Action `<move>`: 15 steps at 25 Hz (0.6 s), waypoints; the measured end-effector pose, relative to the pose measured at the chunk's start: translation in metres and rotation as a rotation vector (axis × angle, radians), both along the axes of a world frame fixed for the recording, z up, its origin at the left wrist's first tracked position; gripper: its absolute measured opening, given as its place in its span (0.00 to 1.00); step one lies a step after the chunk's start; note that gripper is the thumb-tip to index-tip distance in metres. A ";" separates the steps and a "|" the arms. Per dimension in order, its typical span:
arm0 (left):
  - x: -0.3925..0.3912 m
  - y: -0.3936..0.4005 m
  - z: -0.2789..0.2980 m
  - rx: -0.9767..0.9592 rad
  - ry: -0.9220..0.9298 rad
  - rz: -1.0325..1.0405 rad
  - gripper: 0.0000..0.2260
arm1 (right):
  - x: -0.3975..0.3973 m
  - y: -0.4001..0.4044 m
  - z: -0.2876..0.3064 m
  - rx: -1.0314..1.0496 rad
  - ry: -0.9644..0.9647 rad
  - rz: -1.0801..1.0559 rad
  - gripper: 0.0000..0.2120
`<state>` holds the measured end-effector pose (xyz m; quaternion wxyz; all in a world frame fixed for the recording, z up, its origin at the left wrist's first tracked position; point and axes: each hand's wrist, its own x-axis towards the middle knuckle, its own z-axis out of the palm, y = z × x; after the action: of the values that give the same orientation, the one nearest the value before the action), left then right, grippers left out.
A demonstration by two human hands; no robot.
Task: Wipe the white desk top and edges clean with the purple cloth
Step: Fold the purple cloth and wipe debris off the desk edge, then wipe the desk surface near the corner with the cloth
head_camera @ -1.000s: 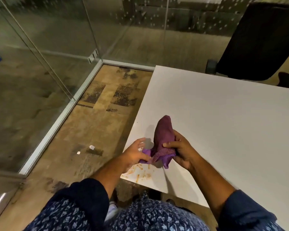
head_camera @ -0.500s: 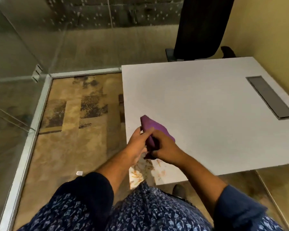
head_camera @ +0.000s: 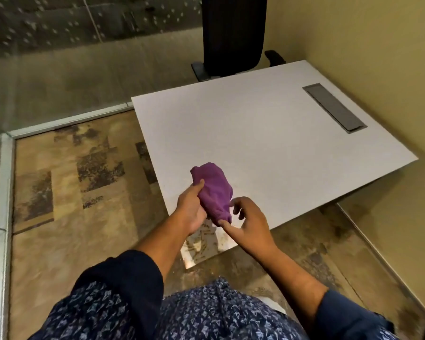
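The purple cloth (head_camera: 212, 190) is bunched up above the near left corner of the white desk (head_camera: 268, 143). My left hand (head_camera: 190, 208) grips the cloth from its left side, thumb on top. My right hand (head_camera: 249, 222) is at the cloth's lower right end with its fingers spread, and one fingertip touches the cloth's bottom edge. Orange-brown smears and crumbs (head_camera: 204, 241) cover the desk's near corner below my hands.
A grey cable tray cover (head_camera: 334, 107) is set into the desk at the right. A black office chair (head_camera: 233, 33) stands behind the desk's far edge. A yellow wall (head_camera: 366, 45) runs along the right, a glass partition (head_camera: 35, 69) along the left and back.
My view has swung right, showing the whole desk. My right hand has let go of the cloth and opened its fingers, and my left hand has taken hold of it.
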<state>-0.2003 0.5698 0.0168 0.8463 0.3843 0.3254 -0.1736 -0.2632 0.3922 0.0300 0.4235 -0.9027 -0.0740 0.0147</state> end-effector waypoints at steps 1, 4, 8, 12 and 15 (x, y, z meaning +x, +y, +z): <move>-0.005 -0.010 0.006 0.045 -0.031 -0.065 0.17 | 0.003 -0.007 0.002 0.050 0.099 -0.011 0.34; -0.014 -0.037 0.013 0.165 -0.125 -0.313 0.16 | 0.012 -0.016 -0.004 0.263 0.391 0.061 0.50; -0.001 -0.038 0.015 0.353 -0.204 -0.639 0.15 | 0.011 -0.023 -0.020 0.471 0.472 -0.148 0.29; 0.029 -0.002 0.006 0.655 -0.288 -0.757 0.15 | 0.012 -0.022 -0.021 0.638 0.587 -0.319 0.17; 0.061 0.046 -0.029 1.023 -0.417 -0.845 0.16 | 0.024 -0.023 -0.029 0.597 0.537 -0.446 0.14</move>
<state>-0.1391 0.6153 -0.0122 0.4634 0.8540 0.0193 -0.2356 -0.2397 0.3690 0.0009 0.6620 -0.6993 0.2336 0.1348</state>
